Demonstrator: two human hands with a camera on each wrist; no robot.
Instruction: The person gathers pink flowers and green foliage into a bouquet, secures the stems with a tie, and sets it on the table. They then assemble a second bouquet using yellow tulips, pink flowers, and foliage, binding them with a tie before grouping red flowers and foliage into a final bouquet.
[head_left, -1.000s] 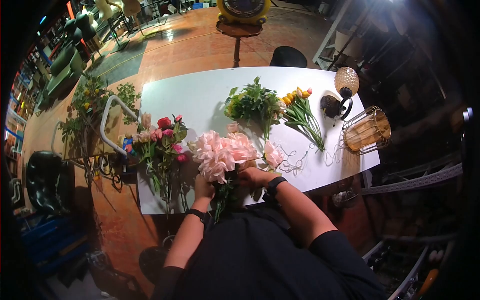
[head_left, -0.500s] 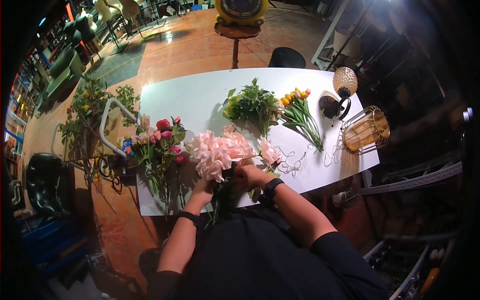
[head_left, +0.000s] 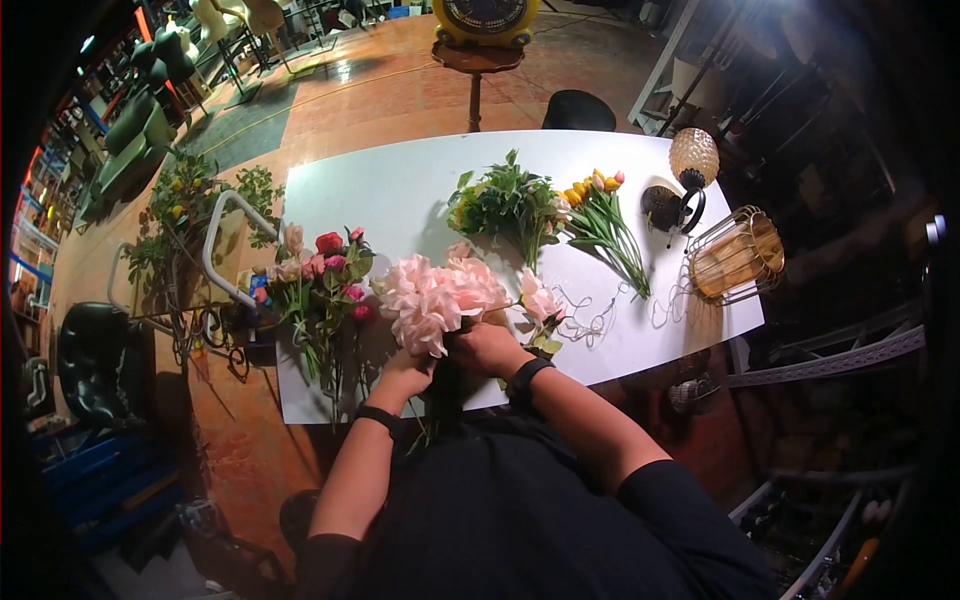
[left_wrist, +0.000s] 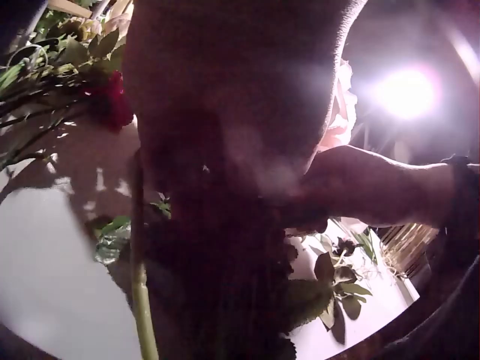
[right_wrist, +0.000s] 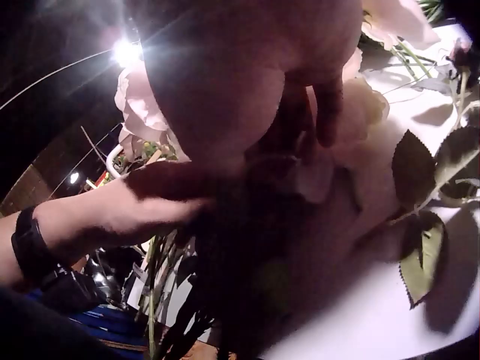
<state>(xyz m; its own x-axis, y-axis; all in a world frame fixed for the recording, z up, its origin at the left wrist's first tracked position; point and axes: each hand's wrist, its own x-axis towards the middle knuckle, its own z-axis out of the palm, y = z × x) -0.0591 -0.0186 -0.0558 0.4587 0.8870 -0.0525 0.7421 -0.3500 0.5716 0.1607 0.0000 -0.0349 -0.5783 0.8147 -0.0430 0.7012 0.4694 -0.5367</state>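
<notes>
Compared with half a second ago, the right hand [head_left: 487,349] is now moved inward, closer to the left hand [head_left: 408,374] and to the stems below the blossoms. Between the two hands is the bunch of large pink flowers [head_left: 440,300], its heads above them at the near edge of the white counter [head_left: 365,185] and its stems going down toward the person. The left grip is curled around these stems, just under the petals. The right grip has bent fingers beside the stems, but deep shadow covers the tips, so I cannot tell what they pinch. In the left wrist view, one thick green stem [left_wrist: 142,307] runs down beside the left hand.

Just to the right of the bunch lies a single pink rose [head_left: 541,297], near some tangled thin wire [head_left: 592,322]. On the left lie red and pink flowers [head_left: 328,268]. Farther back are a leafy green bunch [head_left: 505,205] and yellow tulips [head_left: 610,225]. Near the right end of the counter are a lamp with amber glass [head_left: 694,157] and a wire basket [head_left: 735,257].
</notes>
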